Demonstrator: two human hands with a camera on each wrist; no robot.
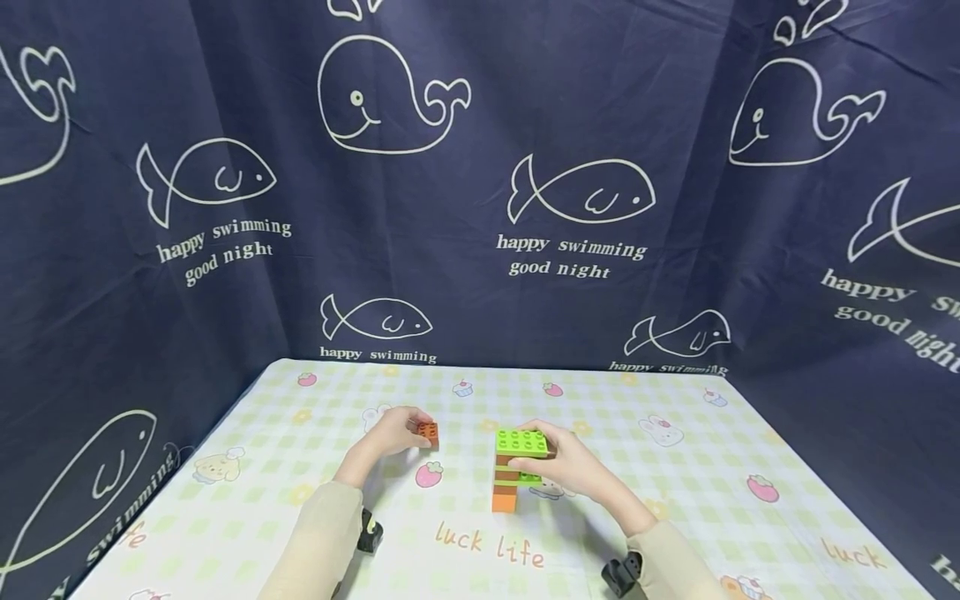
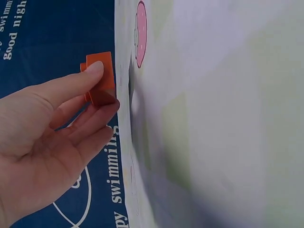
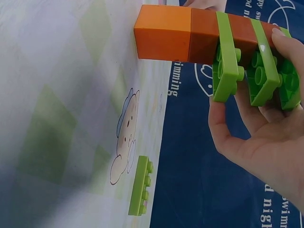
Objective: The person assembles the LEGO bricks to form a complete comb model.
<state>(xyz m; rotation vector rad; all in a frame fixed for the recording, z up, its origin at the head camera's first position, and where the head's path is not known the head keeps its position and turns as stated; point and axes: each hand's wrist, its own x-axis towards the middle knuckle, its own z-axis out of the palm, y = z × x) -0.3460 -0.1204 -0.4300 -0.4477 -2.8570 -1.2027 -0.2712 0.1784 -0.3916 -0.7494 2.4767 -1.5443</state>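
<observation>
My left hand (image 1: 396,431) pinches a small orange brick (image 2: 100,71) between thumb and fingertips, just above the tablecloth in the left wrist view. To its right stands a tower of orange-brown and green bricks (image 1: 504,498), with a bright orange block (image 3: 164,32) at its foot. Three green bricks (image 3: 227,57) jut out from one side of it, with orange-brown ones between. My right hand (image 1: 566,461) grips the tower's upper part, the thumb near the top and the other fingers around the jutting green ends. Part of the tower is hidden by this hand.
A loose green brick (image 3: 139,186) lies on the tablecloth near the tower in the right wrist view. The table bears a checked, printed cloth (image 1: 390,525). Dark blue curtains (image 1: 480,108) with fish and whale drawings hang behind it and at both sides.
</observation>
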